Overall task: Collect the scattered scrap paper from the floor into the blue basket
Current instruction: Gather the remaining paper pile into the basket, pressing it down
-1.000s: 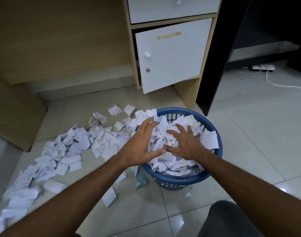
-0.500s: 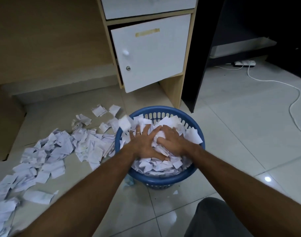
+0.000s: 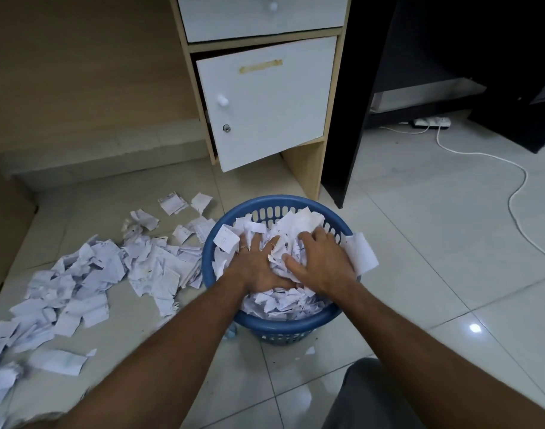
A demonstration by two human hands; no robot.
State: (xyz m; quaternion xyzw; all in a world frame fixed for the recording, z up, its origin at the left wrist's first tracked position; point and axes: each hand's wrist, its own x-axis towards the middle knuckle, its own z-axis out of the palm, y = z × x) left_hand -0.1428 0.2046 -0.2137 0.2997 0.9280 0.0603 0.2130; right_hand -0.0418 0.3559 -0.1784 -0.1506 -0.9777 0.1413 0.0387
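Observation:
A round blue basket (image 3: 275, 326) stands on the tiled floor, heaped with white scrap paper (image 3: 283, 301). Both my hands lie flat on top of that heap inside the basket. My left hand (image 3: 256, 264) presses down with fingers spread, a ring on one finger. My right hand (image 3: 322, 262) presses the paper beside it, fingers spread toward the left. One scrap (image 3: 359, 252) hangs over the basket's right rim. Many more scraps (image 3: 104, 274) lie scattered on the floor to the basket's left.
A wooden cabinet with a white door (image 3: 265, 103) hanging ajar stands just behind the basket. A dark desk panel (image 3: 351, 119) is to its right. A white cable (image 3: 512, 193) and power strip (image 3: 432, 121) lie on the floor at right. My knee (image 3: 373, 397) is at the bottom.
My hands moved from gathering paper over the basket to pressing it down inside; the heap sits lower. The camera shifted, so the basket appears more central.

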